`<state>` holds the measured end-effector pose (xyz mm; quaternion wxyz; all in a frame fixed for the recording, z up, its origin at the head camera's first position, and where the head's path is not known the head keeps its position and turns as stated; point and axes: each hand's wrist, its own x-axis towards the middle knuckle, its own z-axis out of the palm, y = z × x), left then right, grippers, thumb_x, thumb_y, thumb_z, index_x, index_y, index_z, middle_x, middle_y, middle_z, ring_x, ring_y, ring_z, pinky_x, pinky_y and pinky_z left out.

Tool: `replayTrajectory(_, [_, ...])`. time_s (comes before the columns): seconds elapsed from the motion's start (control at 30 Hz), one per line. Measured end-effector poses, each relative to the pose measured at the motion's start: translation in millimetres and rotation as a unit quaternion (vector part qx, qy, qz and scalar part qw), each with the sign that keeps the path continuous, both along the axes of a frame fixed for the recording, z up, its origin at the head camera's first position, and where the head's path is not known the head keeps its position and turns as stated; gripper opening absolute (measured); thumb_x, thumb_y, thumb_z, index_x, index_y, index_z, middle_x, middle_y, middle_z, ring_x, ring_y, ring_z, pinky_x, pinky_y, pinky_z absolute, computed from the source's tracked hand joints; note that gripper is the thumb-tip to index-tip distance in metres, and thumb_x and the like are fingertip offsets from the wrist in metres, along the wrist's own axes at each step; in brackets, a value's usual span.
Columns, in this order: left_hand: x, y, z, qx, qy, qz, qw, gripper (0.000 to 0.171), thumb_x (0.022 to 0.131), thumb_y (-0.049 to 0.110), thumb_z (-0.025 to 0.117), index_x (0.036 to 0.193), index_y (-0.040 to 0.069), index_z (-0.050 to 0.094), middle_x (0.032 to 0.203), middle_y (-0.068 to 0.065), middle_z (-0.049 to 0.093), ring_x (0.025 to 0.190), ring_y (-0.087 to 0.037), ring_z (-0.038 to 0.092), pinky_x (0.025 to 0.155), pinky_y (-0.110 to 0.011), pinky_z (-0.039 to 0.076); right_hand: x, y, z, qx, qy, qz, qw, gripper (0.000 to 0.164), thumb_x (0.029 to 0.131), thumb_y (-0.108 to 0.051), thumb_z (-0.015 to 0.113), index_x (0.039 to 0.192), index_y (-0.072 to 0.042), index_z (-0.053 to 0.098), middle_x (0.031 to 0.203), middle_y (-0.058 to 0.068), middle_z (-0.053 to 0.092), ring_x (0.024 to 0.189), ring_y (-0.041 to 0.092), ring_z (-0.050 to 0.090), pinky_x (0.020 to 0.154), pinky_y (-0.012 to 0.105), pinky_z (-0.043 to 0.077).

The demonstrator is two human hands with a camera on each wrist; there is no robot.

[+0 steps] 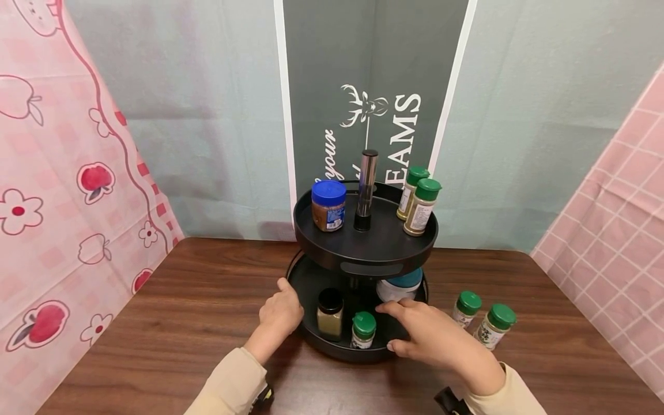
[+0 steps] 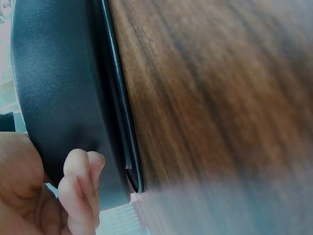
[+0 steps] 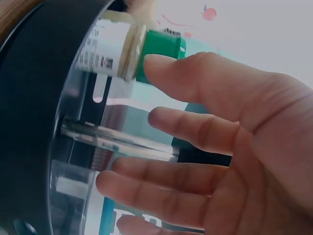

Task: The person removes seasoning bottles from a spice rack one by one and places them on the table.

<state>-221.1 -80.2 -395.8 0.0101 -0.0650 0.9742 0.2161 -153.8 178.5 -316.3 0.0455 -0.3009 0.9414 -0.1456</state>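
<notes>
A black two-tier turntable (image 1: 373, 248) stands on the wooden table. My left hand (image 1: 282, 314) is at the left rim of its lower tray; the left wrist view shows curled fingers (image 2: 80, 178) against the outer wall, with part of the hand over the rim. Above the lower tray's front right, my right hand (image 1: 433, 334) holds nothing, its fingers spread. Its thumb overlaps the green cap of a spice bottle (image 3: 110, 49) in the right wrist view. That green-capped bottle (image 1: 363, 329) stands beside a black-lidded square jar (image 1: 330, 314). Behind them sits a blue-lidded tub (image 1: 396, 288), partly hidden.
On the upper tray are a blue-capped jar (image 1: 328, 206) and two green-capped bottles (image 1: 421, 207), around a metal post (image 1: 367, 184). Two more green-capped bottles (image 1: 490, 327) stand on the table (image 1: 218, 300) to the right. Fabric curtains (image 1: 207, 115) hang behind.
</notes>
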Motion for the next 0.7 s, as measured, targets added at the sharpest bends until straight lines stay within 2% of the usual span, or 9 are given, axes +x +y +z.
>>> replayTrajectory(0.17, [0.1, -0.7, 0.2, 0.001, -0.001, 0.0, 1.0, 0.043, 0.078, 0.012, 0.059, 0.108, -0.003, 0.032, 0.068, -0.017, 0.059, 0.059, -0.03, 0.055, 0.052, -0.045, 0.046, -0.5, -8.8, -1.6, -0.011, 0.012, 0.02, 1.0, 0.05, 0.077, -0.024, 0.07, 0.122, -0.012, 0.052, 0.108, 0.01, 0.058, 0.089, 0.022, 0.057, 0.067, 0.042, 0.05])
replayTrajectory(0.27, [0.3, -0.5, 0.0, 0.002, -0.002, 0.0, 1.0, 0.043, 0.078, 0.012, 0.059, 0.109, -0.003, 0.032, 0.069, -0.017, 0.059, 0.059, -0.03, 0.055, 0.052, -0.045, 0.046, -0.6, -14.0, -2.7, -0.025, 0.036, 0.044, 0.998, 0.048, 0.078, -0.022, 0.07, 0.122, -0.013, 0.052, 0.105, 0.008, 0.057, 0.084, 0.017, 0.057, 0.065, 0.039, 0.05])
replayTrajectory(0.5, [-0.1, 0.2, -0.7, 0.003, -0.001, 0.0, 1.0, 0.043, 0.078, 0.013, 0.058, 0.109, -0.003, 0.032, 0.07, -0.018, 0.059, 0.061, -0.031, 0.056, 0.052, -0.044, 0.046, -2.8, -28.3, -9.9, -0.047, 0.074, 0.089, 0.992, 0.042, 0.079, -0.02, 0.067, 0.119, -0.013, 0.055, 0.108, 0.004, 0.057, 0.092, 0.014, 0.054, 0.072, 0.035, 0.051])
replayTrajectory(0.7, [0.9, 0.2, -0.8, 0.004, 0.003, 0.0, 1.0, 0.043, 0.078, 0.013, 0.059, 0.108, -0.003, 0.032, 0.07, -0.018, 0.06, 0.061, -0.031, 0.056, 0.053, -0.045, 0.046, -5.7, -35.9, -17.9, -0.052, 0.104, 0.108, 0.987, 0.034, 0.079, -0.015, 0.065, 0.113, -0.014, 0.06, 0.106, 0.002, 0.057, 0.092, 0.012, 0.053, 0.071, 0.032, 0.051])
